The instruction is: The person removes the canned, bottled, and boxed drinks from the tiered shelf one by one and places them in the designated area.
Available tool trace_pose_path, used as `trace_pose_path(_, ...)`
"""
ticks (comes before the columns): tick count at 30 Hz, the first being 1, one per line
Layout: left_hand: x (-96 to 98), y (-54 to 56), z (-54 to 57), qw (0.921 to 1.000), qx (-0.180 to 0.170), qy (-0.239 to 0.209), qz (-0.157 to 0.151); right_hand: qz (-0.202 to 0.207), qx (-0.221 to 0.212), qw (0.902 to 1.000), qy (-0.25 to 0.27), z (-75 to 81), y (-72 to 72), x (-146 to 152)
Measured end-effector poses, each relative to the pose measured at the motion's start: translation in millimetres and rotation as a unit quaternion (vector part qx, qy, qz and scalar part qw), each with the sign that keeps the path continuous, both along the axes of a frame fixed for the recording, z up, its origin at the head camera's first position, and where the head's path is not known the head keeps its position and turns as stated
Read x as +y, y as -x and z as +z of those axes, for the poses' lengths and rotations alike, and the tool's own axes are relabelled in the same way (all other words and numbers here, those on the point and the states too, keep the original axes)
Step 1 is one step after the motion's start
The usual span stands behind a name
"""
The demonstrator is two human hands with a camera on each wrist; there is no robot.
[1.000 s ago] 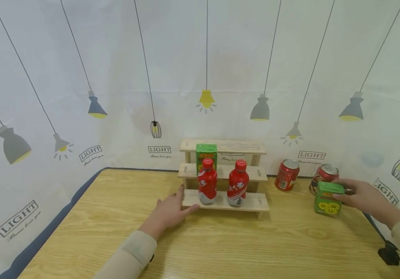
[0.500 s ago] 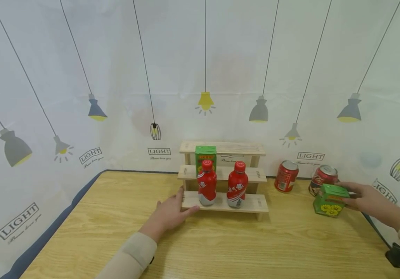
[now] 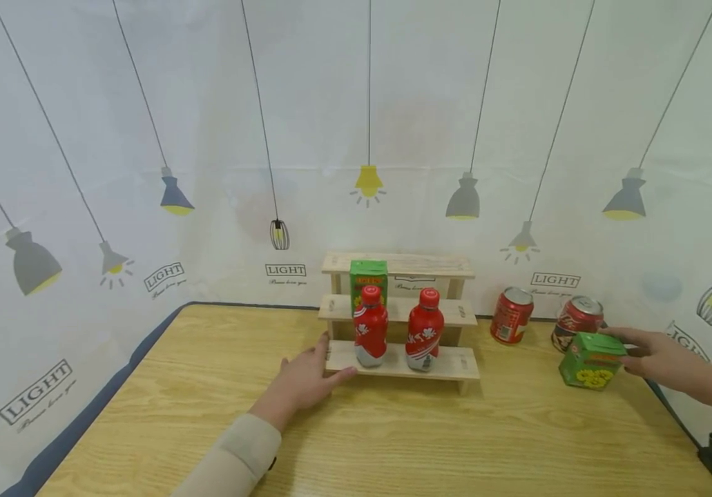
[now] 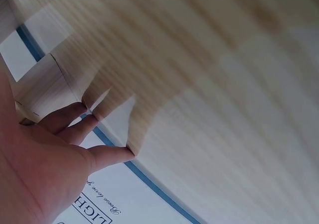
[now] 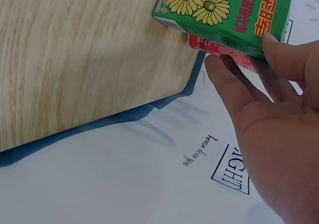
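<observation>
My left hand (image 3: pixel 302 378) rests at the left end of the wooden tiered rack (image 3: pixel 463 359), thumb along the front of its lowest step. In the left wrist view its extended fingers (image 4: pixel 114 155) touch the tabletop. On the right, my right hand (image 3: pixel 666 359) pinches a green drink carton (image 3: pixel 592 362) with yellow flowers by its right side. The carton leans and is turned, its base close over the table. In the right wrist view the thumb (image 5: pixel 286 57) presses the carton's (image 5: pixel 239 17) corner, the other fingers lying behind and below it.
Two red bottles (image 3: pixel 371 331) stand on the rack's lowest step, with another green carton (image 3: pixel 368 276) behind on the middle step. Two red cans (image 3: pixel 512 316) stand at the table's (image 3: pixel 430 442) back right, one just behind the held carton. A patterned white sheet (image 3: pixel 219 138) hangs behind.
The green carton has turned and tilted in my right hand and shifted slightly right. My left hand keeps its place at the rack.
</observation>
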State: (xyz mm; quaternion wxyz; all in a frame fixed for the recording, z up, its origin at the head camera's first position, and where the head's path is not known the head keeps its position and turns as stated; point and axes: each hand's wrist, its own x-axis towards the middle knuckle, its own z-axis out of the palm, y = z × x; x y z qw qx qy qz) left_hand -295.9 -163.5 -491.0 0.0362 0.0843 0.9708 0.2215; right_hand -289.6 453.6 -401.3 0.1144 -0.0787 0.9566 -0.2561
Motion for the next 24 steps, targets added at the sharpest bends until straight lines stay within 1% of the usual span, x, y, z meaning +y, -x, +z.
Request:
trace_pose_path(6,0.0,-0.9,0.9,1.0,0.001,0.003,-0.001,0.015,0.01,0.9994,-0.028,6.1,-2.7,1)
trace_pose_path(14,1.1,-0.8,2.9,1.0,0.0,0.001,0.0,0.022,-0.012,0.9994,-0.025,11.4,-4.9,6)
trace_pose_path(17,1.6,-1.1,3.4,1.0,0.0,0.003,0.002,0.029,-0.012,0.9991,-0.028,16.8,-3.8,5)
trace_pose_path(20,2.0,-1.4,3.9,1.0,-0.003,-0.001,0.0,0.034,0.002,0.9986,-0.041,29.9,-2.4,-2)
trace_pose_path(22,1.7,-1.5,3.3,1.0,-0.004,-0.002,0.0,0.036,0.019,0.9975,-0.058,45.5,-1.0,-10)
trace_pose_path(24,0.7,-1.4,2.5,1.0,-0.003,-0.004,0.002,0.042,0.038,0.9964,-0.063,64.4,2.3,-21)
